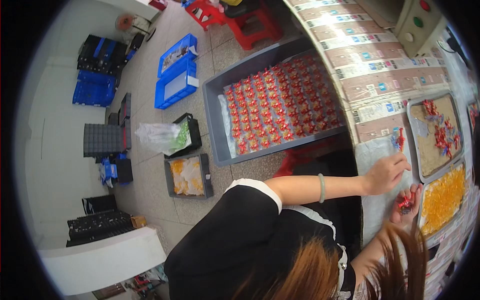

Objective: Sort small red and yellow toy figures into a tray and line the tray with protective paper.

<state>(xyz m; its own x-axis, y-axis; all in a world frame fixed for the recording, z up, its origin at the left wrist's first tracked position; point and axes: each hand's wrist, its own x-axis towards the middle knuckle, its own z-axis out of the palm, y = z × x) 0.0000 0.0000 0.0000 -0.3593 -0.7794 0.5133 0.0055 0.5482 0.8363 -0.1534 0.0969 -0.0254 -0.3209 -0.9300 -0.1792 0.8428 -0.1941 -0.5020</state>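
Note:
My left hand [387,174], with a pale green bangle on its wrist, hovers over the white sheet [372,155] on the worktable. Its fingers are curled together in a pinch, and what they hold, if anything, is hidden. Just beyond it, my right hand [406,205] is closed round a small shiny red piece [405,201] with a darker part underneath. Another small red and blue piece [399,140] lies on the sheet near my left fingers. Beside the hands, a metal tray [422,172] bears red and blue pieces, and another tray holds yellow translucent pieces [442,200].
A large grey crate [215,125] with rows of red and gold pieces stands left of the table. Blue bins [175,87], a small grey crate [207,172] and a black crate [192,132] sit on the floor. A control box with buttons [420,25] is at the table's far end.

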